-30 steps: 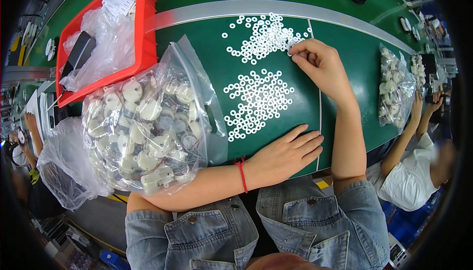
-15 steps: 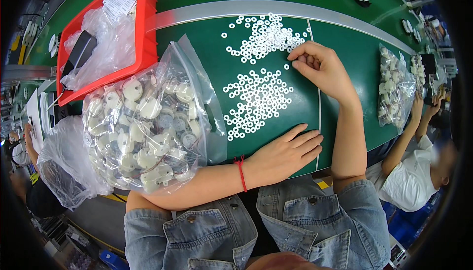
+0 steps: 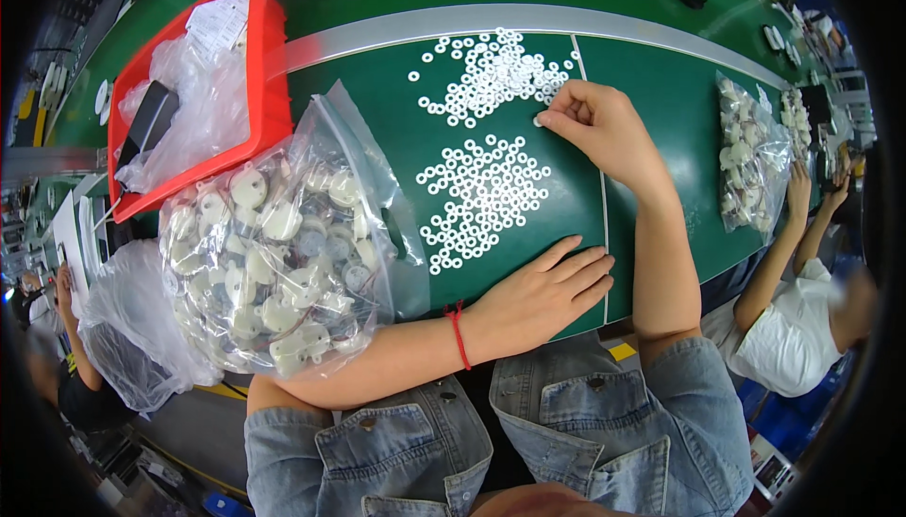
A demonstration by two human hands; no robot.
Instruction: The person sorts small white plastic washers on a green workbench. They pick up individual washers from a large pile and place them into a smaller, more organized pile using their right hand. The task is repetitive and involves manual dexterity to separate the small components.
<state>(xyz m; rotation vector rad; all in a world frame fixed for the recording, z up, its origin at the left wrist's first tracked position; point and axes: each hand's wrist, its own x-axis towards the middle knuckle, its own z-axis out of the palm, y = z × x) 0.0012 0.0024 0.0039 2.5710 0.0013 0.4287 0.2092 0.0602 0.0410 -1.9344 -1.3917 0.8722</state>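
My left hand (image 3: 540, 302) lies flat and open on the green table top, fingers spread, below a loose patch of small white ring washers (image 3: 486, 198). Farther back is a second, denser heap of white washers (image 3: 505, 72). My right hand (image 3: 599, 130) is closed at the right side of this heap, fingers curled in and thumb stretched forward. A single white washer (image 3: 538, 122) shows at its thumb tip, between the two groups. Whatever lies inside the curled fingers is hidden.
Left of the washers stands a clear bag of cream-coloured parts with wires (image 3: 274, 262). Behind it is a red bin (image 3: 269, 74) with plastic film and a black object. Another bag of parts (image 3: 750, 163) lies at the right, beside a co-worker's arms (image 3: 793, 225). A metal rail (image 3: 425, 31) crosses behind.
The whole view has shifted slightly. My right thumb has reached forward and left to the single washer, which lay apart from it before. The left hand keeps its place on the table.
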